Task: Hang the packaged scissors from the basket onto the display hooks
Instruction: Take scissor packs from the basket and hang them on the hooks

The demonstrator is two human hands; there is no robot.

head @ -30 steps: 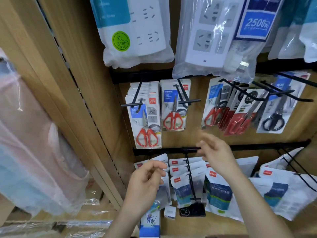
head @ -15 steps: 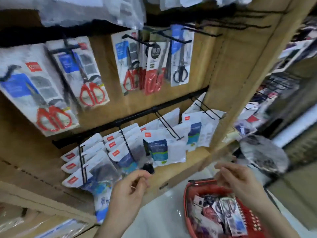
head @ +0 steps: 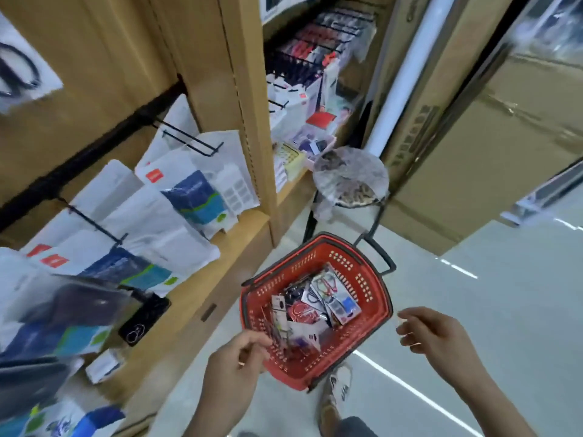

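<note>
Red is showing between two low hands: the left hand, fingers loosely curled and empty, is hanging over the near rim of the basket; the right hand, fingers slack and empty, is floating beside it. Inside, packaged scissors are lying jumbled, card-backed, with red and dark handles. Beyond, a plastic-covered stool is standing.

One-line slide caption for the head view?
Left hand and right hand, both empty, hover near the red basket of packaged scissors beside the shelving.
</note>
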